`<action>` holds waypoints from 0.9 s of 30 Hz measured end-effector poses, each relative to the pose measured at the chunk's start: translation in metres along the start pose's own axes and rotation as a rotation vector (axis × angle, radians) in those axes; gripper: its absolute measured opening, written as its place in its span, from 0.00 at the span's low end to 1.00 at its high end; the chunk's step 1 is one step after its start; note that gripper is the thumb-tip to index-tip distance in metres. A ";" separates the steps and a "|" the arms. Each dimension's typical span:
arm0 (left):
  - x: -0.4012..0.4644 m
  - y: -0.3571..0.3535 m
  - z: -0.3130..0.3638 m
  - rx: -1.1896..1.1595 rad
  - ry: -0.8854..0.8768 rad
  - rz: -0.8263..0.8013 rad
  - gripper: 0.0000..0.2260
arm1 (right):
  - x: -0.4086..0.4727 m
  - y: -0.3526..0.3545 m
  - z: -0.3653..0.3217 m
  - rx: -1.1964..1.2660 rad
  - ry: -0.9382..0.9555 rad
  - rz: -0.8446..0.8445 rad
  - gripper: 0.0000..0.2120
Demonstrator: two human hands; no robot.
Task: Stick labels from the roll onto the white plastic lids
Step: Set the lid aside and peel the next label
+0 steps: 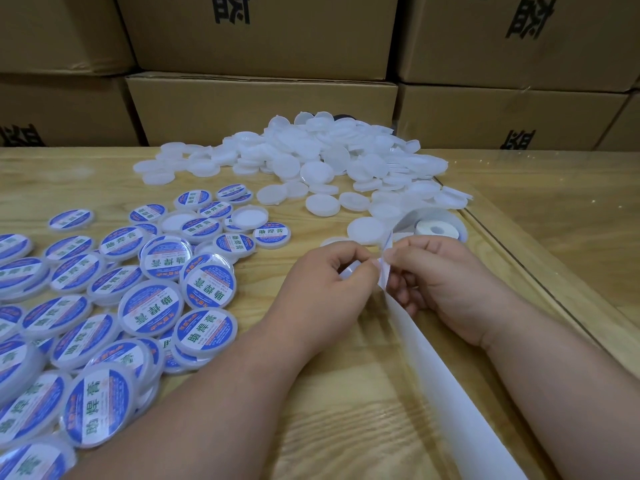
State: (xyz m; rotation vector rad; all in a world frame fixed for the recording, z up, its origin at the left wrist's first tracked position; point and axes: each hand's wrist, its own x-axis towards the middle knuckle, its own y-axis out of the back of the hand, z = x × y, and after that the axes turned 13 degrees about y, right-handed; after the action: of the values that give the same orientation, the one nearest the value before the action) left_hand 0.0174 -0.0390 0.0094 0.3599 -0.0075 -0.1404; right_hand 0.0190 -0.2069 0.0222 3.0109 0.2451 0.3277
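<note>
Now left hand [329, 275] pinches label [381, 263]; right hand [440, 282] grip clamps backing strip [436, 368].

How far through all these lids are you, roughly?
Done: dozens of labelled lids lie spread over the left of the table. In hand: the left hand holds a white lid while the right hand pinches the label strip beside it, used backing paper trailing toward the camera. Left: a big heap of blank lids at the back, so plenty remains.
</note>
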 end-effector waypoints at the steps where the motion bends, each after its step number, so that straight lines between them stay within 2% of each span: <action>1: 0.001 0.000 0.000 -0.007 0.008 0.010 0.10 | 0.000 -0.001 0.001 -0.003 0.003 0.041 0.11; 6: 0.005 0.007 0.001 -0.323 0.106 0.096 0.08 | 0.002 -0.002 0.002 -0.028 -0.002 0.225 0.10; 11: 0.010 0.011 0.000 -0.549 0.180 0.167 0.08 | -0.001 -0.002 0.001 -0.138 0.023 0.246 0.13; 14: 0.010 0.010 -0.002 -0.526 0.145 0.146 0.07 | -0.003 -0.006 0.004 -0.282 0.191 0.284 0.16; 17: 0.009 0.009 -0.002 -0.496 0.119 0.136 0.07 | -0.004 -0.009 0.004 -0.302 0.409 0.295 0.12; 19: 0.010 0.009 -0.002 -0.481 0.122 0.139 0.07 | -0.003 -0.009 0.004 -0.358 0.493 0.265 0.13; 22: 0.010 0.008 -0.003 -0.449 0.119 0.138 0.07 | -0.002 -0.010 0.006 -0.430 0.538 0.236 0.14; 27: 0.011 0.007 -0.004 -0.432 0.115 0.126 0.07 | -0.003 -0.011 0.005 -0.423 0.542 0.256 0.08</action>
State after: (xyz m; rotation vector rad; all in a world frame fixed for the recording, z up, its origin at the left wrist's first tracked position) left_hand 0.0295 -0.0322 0.0081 -0.0642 0.1125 0.0058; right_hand 0.0158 -0.1968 0.0155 2.4772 -0.1580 1.0683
